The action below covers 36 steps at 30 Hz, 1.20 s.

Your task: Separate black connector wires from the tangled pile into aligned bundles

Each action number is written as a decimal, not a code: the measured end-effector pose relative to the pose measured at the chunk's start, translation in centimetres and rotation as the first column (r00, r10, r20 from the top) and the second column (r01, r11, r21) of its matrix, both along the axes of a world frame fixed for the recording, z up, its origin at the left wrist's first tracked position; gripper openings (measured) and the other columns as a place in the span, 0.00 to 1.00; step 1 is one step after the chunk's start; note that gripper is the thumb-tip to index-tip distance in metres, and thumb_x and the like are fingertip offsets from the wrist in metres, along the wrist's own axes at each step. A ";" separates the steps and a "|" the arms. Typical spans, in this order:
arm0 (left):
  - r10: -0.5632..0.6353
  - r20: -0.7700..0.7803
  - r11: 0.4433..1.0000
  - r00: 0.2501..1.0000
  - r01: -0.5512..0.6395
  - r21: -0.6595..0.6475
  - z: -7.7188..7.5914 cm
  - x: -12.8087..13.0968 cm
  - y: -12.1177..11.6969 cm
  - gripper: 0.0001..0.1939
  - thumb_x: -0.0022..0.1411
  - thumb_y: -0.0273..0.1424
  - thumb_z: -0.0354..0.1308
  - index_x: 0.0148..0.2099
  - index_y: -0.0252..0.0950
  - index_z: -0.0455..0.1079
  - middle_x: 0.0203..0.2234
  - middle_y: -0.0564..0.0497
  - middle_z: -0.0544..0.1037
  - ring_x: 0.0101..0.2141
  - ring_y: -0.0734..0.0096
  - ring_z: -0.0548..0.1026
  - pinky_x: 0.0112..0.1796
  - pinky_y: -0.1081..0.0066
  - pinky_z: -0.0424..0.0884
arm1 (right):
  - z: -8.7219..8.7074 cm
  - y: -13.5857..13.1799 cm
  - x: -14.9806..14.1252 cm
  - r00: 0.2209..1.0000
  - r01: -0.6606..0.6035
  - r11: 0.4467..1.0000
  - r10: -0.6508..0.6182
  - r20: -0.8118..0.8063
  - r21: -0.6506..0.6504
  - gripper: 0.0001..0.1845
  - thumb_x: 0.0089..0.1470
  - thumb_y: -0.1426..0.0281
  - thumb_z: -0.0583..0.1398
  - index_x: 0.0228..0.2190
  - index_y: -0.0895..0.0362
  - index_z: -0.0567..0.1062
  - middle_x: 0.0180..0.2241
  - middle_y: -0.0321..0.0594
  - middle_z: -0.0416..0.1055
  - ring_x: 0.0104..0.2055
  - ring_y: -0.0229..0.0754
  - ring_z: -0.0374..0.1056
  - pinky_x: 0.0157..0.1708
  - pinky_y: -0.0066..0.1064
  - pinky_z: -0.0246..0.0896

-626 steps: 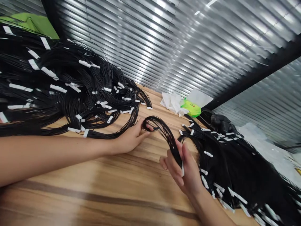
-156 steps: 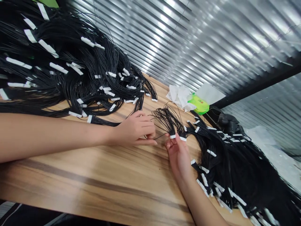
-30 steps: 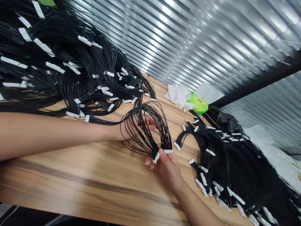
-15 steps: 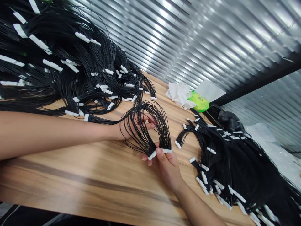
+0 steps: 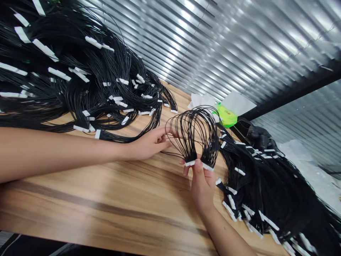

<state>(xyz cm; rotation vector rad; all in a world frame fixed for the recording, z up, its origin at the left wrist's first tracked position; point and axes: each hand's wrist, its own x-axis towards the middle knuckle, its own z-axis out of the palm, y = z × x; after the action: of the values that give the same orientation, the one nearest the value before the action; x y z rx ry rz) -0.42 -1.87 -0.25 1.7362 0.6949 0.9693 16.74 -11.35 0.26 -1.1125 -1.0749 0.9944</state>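
Observation:
A looped wire harness (image 5: 190,122) of many thin black wires stands up from my right hand (image 5: 203,183). My right thumb and fingers pinch its two white end connectors (image 5: 208,166) side by side. My left hand (image 5: 149,143) is just left of the loop, its fingers stretched toward the wires and the thumb apart. Some loose wires cross in front of its fingertips, which are partly hidden. Behind my left wrist, another black harness with a white connector (image 5: 97,134) lies on the wooden table (image 5: 114,199).
A large heap of black harnesses (image 5: 106,67) with white connectors fills the back left. A second pile (image 5: 269,188) lies at the right. Crumpled white paper (image 5: 195,100) and a bright green packet (image 5: 226,115) rest at the back, near a corrugated metal wall (image 5: 213,46).
My right hand has moved right and slightly up with the harness. The loop has come away from around my left hand, which has stayed nearly in place.

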 end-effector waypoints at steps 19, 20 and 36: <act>0.071 -0.194 0.845 0.978 0.045 0.533 1.6 -1.4 -1.1 0.13 0.68 0.29 0.48 0.48 0.44 0.72 0.38 0.56 0.81 0.33 0.78 0.74 0.44 0.69 0.57 | 0.3 -0.1 0.3 0.976 0.050 0.998 -0.055 0.209 0.026 0.11 0.61 0.64 0.55 0.31 0.56 0.73 0.26 0.37 0.73 0.25 0.38 0.65 0.27 0.30 0.62; 0.071 -0.200 0.837 0.977 0.050 0.545 1.5 -1.4 -1.1 0.14 0.68 0.28 0.48 0.48 0.45 0.72 0.38 0.56 0.81 0.34 0.78 0.74 0.43 0.70 0.57 | 0.3 -0.1 0.3 0.975 0.056 0.998 -0.060 0.213 0.025 0.11 0.61 0.63 0.55 0.32 0.56 0.73 0.25 0.36 0.73 0.25 0.38 0.64 0.27 0.30 0.61; -0.064 -0.143 0.941 0.988 0.107 0.321 1.3 -1.1 -0.6 0.12 0.66 0.30 0.52 0.45 0.41 0.76 0.37 0.52 0.81 0.36 0.75 0.75 0.42 0.72 0.64 | -0.2 -0.2 0.7 0.956 0.084 0.996 -0.080 0.283 -0.002 0.13 0.59 0.60 0.56 0.33 0.55 0.74 0.23 0.34 0.68 0.27 0.39 0.64 0.31 0.32 0.60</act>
<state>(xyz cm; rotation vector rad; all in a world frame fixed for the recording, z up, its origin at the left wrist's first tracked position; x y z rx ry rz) -1.51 -2.46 1.08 2.1203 0.5567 0.9567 17.46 -11.53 0.11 -1.3286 -1.2397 0.7926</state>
